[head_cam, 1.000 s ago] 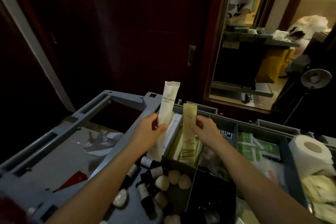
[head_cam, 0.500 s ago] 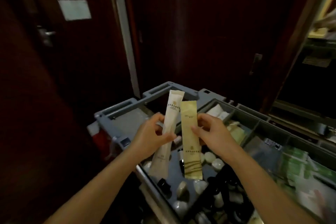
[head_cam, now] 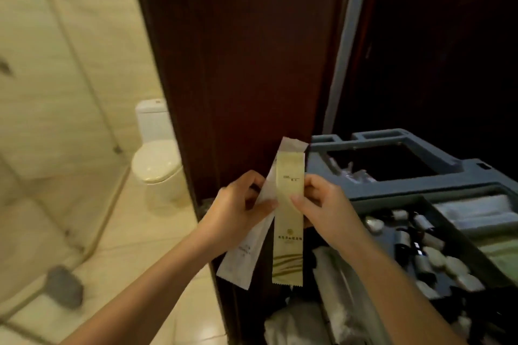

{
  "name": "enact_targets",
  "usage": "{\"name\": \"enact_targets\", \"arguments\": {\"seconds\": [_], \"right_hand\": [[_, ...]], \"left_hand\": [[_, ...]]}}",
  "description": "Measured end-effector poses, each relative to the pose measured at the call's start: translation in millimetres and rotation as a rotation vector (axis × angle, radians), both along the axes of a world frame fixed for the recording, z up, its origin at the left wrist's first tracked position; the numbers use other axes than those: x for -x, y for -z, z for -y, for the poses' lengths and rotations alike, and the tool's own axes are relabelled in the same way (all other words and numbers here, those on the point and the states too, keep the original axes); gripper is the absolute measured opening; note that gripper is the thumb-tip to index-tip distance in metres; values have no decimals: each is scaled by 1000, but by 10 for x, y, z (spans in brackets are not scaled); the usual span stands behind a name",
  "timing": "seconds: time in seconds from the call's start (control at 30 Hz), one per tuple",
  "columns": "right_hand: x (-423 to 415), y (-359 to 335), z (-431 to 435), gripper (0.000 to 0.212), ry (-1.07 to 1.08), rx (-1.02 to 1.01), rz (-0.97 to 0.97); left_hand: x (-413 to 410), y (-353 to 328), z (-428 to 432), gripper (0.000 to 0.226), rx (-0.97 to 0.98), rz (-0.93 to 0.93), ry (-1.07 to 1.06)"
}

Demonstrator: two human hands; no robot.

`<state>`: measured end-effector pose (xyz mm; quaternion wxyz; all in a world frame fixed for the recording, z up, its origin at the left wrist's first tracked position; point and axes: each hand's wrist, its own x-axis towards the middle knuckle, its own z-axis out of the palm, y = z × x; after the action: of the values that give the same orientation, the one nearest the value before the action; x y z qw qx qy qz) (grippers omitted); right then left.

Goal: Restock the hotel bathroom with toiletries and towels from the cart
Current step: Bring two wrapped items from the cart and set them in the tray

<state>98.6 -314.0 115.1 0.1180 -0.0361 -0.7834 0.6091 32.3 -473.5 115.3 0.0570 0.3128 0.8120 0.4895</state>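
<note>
1. Pale bathroom tile fills the left of the view, with a white toilet (head_cam: 155,165) against the far wall. A dark wooden door (head_cam: 252,64) splits that room from the grey cart (head_cam: 462,176) on the right.
2. Both hands are up in front of the door edge, and they've got two long toiletry sachets between them.
3. The left hand (head_cam: 235,207) pinches the white sachet (head_cam: 244,255) about mid-length, fingers curled behind it and thumb across the front. It hangs slanted, lower end toward the floor.
4. The right hand (head_cam: 325,207) pinches the cream sachet (head_cam: 288,232) by its right edge, thumb in front. That one hangs near upright and overlaps the white one at the top.
5. Down in the cart tray, small dark bottles (head_cam: 406,241) and pale round pieces (head_cam: 459,269) lie loose in one compartment, none of them picked up.
6. Something grey and blurred sits on the bathroom floor at lower left; I can't say what it is.
7. Progress, by my reading, is early. Two sachets are off the cart and in hand at the bathroom doorway, but nothing is set down inside yet.
8. Left to do, as I judge it: place these two, then come back for bottles, the round pieces and towels. No towel is plainly in view.
</note>
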Motion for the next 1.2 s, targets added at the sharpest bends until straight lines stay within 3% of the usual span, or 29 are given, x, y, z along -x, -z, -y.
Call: {"name": "enact_targets", "arguments": {"seconds": [0.23,0.5,0.77,1.2], "right_hand": [[337,-71,1056,13,-192,31,-22],[829,-96,2555,26,-419,140,-17],[1197,-36,4471,23,-646,228,50],[1200,-5,7036,23,-1128,105,59]], "left_hand": [[-41,-69,1121,17,-157,153,-117],[62,-99,2610,25,-89,61,-324],[-7,-79,4444,19,-173,185,-593],[-644,41,6749,20,-269,166,-1060]]}}
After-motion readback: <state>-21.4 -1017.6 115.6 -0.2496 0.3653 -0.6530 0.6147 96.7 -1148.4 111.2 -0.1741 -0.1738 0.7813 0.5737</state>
